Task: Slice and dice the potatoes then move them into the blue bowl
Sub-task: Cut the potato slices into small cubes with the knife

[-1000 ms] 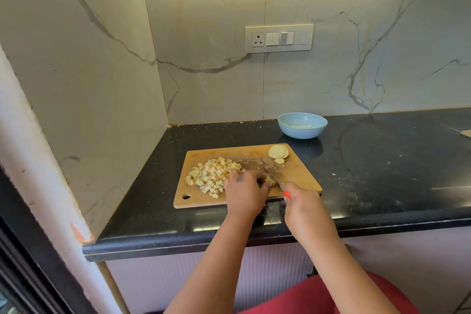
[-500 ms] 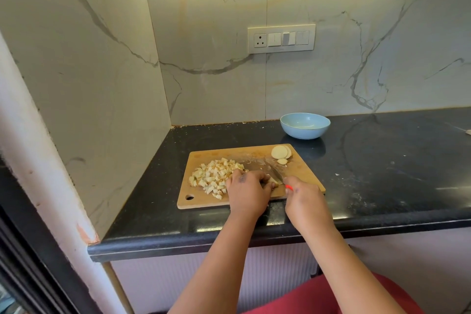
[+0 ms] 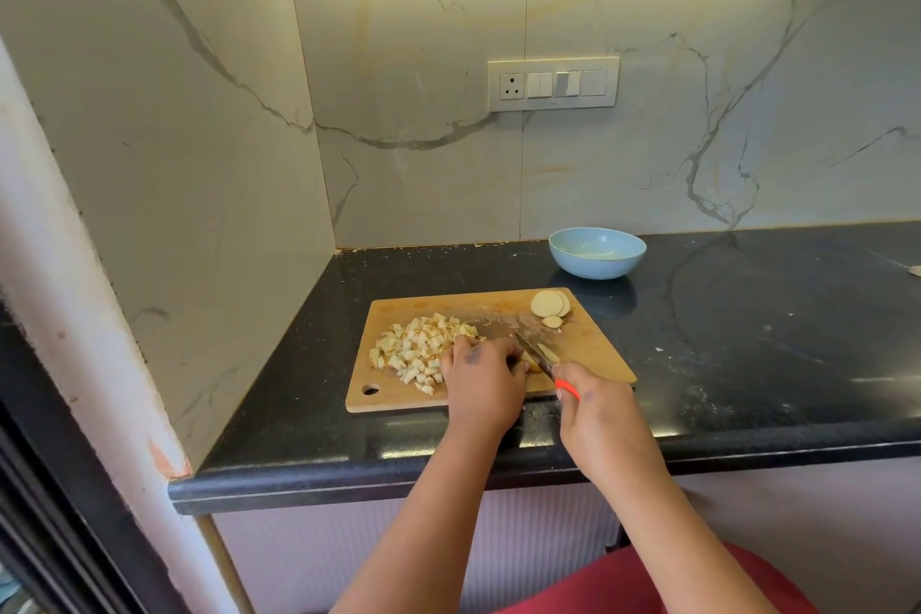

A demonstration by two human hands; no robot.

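At the left of the rectangular light-wood cutting board (image 3: 588, 354), which lies on the black polished stone desk (image 3: 747, 339), sits a heap of pale diced potato cubes (image 3: 416, 352); a few cubes lie loose near the board's front edge. Just right of the heap the left hand (image 3: 483, 376) presses down with its fingers (image 3: 513, 359) curled over a piece of potato that is mostly hidden beneath them. Touching that piece from the right is the blade of a small knife with an orange-red handle (image 3: 540, 357), angled across the board. The right hand (image 3: 595, 406) grips the handle, fingers wrapped tightly round it. Farther back, at the board's far right corner, lie a few round pale potato slices (image 3: 549, 304), not yet diced. Beyond the board and well apart from the heap stands the light blue round bowl (image 3: 597, 252); it looks empty, so the transfer is not yet begun.

The chief risk, as I judge it, is the blade's closeness to the left fingertips: the piece being cut is small, and a slip on the wet board could carry the edge into them. The loose cubes near the front edge could also be nudged off onto the desk by the left wrist. Later, pieces may scatter on the way to the bowl.
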